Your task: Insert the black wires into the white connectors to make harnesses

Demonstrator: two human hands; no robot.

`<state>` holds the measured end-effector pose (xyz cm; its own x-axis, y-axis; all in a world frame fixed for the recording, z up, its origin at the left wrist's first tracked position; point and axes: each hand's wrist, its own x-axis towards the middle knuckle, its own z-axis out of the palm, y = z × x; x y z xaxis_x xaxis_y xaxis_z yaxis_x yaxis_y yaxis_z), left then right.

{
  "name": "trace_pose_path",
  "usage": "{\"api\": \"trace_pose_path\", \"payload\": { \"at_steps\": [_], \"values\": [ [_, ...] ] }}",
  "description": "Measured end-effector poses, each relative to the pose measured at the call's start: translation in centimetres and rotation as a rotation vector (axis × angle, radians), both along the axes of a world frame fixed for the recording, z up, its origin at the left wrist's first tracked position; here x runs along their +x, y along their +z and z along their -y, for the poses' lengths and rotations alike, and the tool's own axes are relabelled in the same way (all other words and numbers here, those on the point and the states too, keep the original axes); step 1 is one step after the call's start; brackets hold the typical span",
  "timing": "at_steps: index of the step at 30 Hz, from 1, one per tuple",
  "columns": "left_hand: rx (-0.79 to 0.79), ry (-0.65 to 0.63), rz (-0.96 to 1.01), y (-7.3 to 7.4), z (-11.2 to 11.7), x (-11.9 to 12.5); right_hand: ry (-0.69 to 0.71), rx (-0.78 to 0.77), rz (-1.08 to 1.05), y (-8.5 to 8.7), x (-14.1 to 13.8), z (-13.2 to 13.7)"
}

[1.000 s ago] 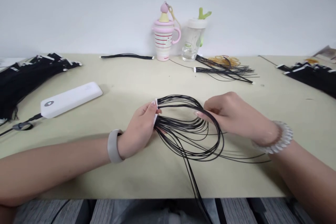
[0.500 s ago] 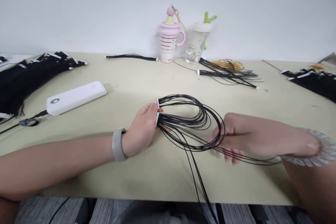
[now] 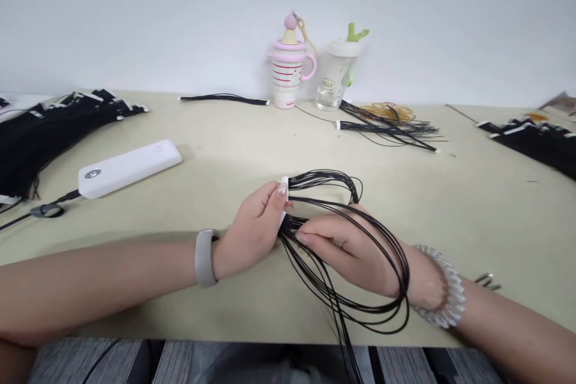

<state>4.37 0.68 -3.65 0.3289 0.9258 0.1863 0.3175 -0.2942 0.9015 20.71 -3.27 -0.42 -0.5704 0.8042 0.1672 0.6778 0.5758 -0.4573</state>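
Observation:
A bundle of thin black wires [image 3: 360, 288] with a small white connector [image 3: 285, 182] at its end is looped over the table's front middle. My left hand [image 3: 254, 231], with a grey band on the wrist, pinches the white connector between thumb and fingers. My right hand [image 3: 355, 252], with a clear coil band on its wrist, is passed through the wire loop; its fingertips press together on the strands just beside my left hand. The loop hangs round my right wrist, and loose wire ends trail off the table's front edge.
A white power bank [image 3: 128, 168] with a cable lies at the left. Piles of black wire bundles sit at far left [image 3: 49, 126] and far right [image 3: 535, 135]. A pink striped cup [image 3: 288, 69], a clear bottle [image 3: 335, 75], more wires [image 3: 387, 126] and rubber bands [image 3: 389, 109] stand at the back.
My right hand swept out to the right along the strands, then came back through the loop to my left hand. The loop now lies round my right wrist; my left hand shifted slightly right.

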Motion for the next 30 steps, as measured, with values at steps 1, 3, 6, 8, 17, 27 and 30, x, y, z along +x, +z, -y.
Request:
{"api": "trace_pose_path", "payload": {
  "at_steps": [1,3,6,8,17,27,30],
  "values": [
    [0.002,-0.003,-0.009,0.0,0.0,0.0,-0.02,0.008,0.019,0.0,-0.2,0.0],
    [0.004,-0.013,-0.028,0.0,0.0,0.1,-0.047,-0.006,0.06,0.0,-0.4,0.1],
    [0.008,-0.036,-0.038,-0.1,0.0,0.2,-0.058,-0.001,0.128,-0.1,-0.5,0.2],
    [0.008,-0.052,-0.042,-0.2,0.1,0.2,-0.059,0.023,0.166,-0.4,-0.5,0.2],
    [-0.017,-0.065,-0.057,-0.2,-0.1,0.0,-0.044,0.119,0.175,-0.9,-0.6,0.2],
    [-0.102,-0.063,-0.016,-0.1,-0.3,0.0,-0.094,-0.032,0.244,1.4,2.3,-0.1],
    [-0.111,-0.064,-0.016,-0.1,-0.3,0.0,-0.154,-0.138,0.303,2.3,3.4,-0.4]
  ]
}}
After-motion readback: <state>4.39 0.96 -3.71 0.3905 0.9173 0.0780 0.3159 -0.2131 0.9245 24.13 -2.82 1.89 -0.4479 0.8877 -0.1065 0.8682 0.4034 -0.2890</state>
